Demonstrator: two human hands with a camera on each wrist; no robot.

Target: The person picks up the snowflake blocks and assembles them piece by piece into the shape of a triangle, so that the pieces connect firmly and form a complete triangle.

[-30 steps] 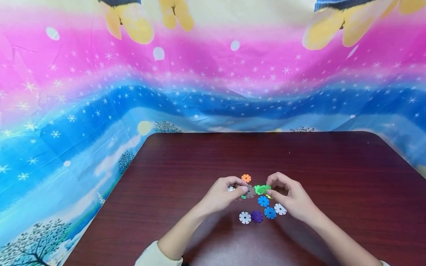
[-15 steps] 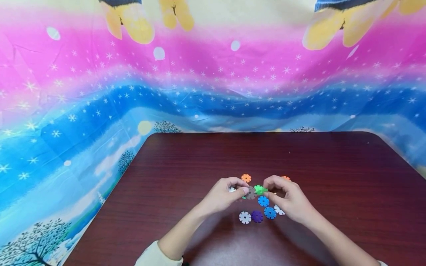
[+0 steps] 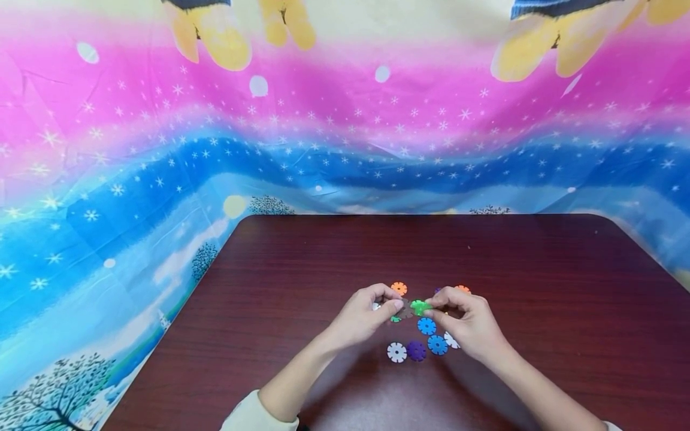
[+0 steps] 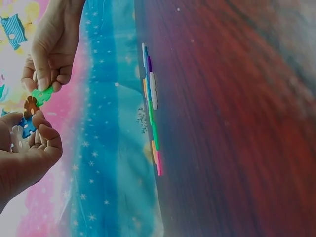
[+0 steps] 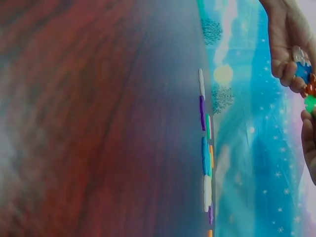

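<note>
My left hand (image 3: 362, 316) holds a short chain of notched plastic discs above the table. In the left wrist view it runs from a whitish disc (image 4: 19, 140) in the palm through a blue disc (image 4: 27, 127) to a brown disc (image 4: 31, 106). Between thumb and fingers my right hand (image 3: 473, 324) pinches a bright green disc (image 3: 418, 308). The green disc's edge meets the brown one, the two overlapping at their rims. In the right wrist view the blue disc (image 5: 302, 71) shows under the left fingers, and part of my right hand (image 5: 308, 140) is cut off by the frame.
Loose notched discs lie flat on the dark red-brown table (image 3: 302, 257): an orange disc (image 3: 399, 288) behind the hands, a blue disc (image 3: 427, 326) beneath them, and a white disc (image 3: 396, 352) and purple disc (image 3: 416, 351) nearer me. A printed cloth (image 3: 345, 131) hangs behind the table.
My right hand has moved slightly left, bringing the green disc up against the brown one and turning it. An orange disc at the right has come into view. The left hand has barely moved.
</note>
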